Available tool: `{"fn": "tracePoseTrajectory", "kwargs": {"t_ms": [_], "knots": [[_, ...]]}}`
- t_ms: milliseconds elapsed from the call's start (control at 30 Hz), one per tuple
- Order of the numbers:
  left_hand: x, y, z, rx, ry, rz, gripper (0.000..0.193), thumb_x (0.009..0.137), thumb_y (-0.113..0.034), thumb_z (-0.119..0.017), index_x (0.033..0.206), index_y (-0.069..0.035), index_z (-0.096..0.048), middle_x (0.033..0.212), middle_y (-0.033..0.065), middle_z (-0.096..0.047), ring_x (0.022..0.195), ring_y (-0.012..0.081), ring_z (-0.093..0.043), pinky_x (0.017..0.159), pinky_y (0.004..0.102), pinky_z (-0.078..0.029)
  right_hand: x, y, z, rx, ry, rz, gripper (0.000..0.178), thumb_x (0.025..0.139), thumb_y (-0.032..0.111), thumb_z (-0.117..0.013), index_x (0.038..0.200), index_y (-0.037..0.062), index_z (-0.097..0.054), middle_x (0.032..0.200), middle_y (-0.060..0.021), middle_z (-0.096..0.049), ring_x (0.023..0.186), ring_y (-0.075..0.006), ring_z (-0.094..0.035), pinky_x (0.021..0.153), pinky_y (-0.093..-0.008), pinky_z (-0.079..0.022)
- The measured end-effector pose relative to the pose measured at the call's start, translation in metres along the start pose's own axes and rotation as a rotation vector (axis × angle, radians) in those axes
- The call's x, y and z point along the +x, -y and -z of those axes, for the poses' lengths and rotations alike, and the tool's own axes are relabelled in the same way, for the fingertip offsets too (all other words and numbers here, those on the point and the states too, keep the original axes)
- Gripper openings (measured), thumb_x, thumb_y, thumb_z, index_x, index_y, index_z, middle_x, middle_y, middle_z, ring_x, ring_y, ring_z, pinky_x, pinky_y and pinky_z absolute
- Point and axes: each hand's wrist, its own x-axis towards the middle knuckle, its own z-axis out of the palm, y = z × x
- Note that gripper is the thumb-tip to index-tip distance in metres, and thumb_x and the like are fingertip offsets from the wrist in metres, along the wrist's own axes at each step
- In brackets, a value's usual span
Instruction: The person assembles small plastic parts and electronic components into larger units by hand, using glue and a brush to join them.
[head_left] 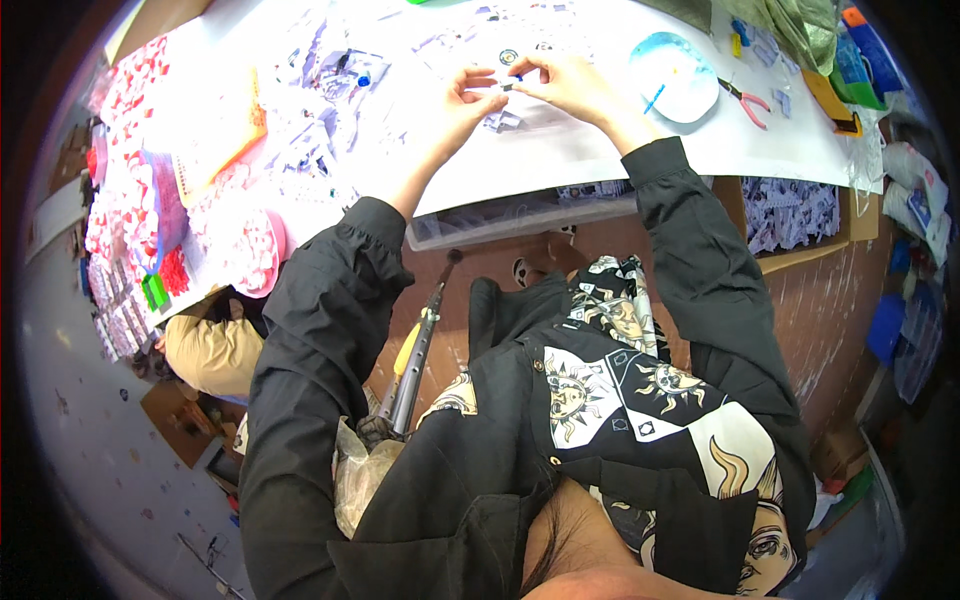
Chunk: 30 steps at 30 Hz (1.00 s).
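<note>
Over the white tabletop (560,150), my left hand (468,98) and my right hand (565,88) face each other with their fingertips pinched close together. A tiny dark-and-light piece (507,86) shows between the two hands, too small to name. Both sets of fingers are closed, and what each one grips is mostly hidden. Just beyond the fingertips lies a small round yellowish ring-shaped part (508,57). Beneath my hands is a little heap of small clear packets (503,122).
Many small clear packets (320,100) spread to the left, beside a pink bowl (262,255) of red-and-white pieces. At right are a white round dish (675,80) and red-handled pliers (748,104). Below the table edge are a clear plastic bin (520,222) and an open carton (800,215) of packets.
</note>
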Motion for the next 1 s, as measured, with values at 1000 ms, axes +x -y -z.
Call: {"fn": "tracePoseTrajectory", "kwargs": {"t_ms": [1000], "knots": [[-0.008,-0.019,-0.028,0.997,0.118,-0.182,0.038,0.077,-0.015,-0.072,0.111,-0.006,-0.059,0.1,0.0119,-0.057,0.096,0.0292,-0.061,0.084,0.0368,-0.048,-0.065,-0.012,-0.03,-0.155,-0.271,-0.248,0.021,0.085,0.025,-0.065,0.103,0.0155,-0.065,0.079,-0.0098,-0.067,0.071,-0.0266,-0.066,0.062,-0.0364,-0.051]]}}
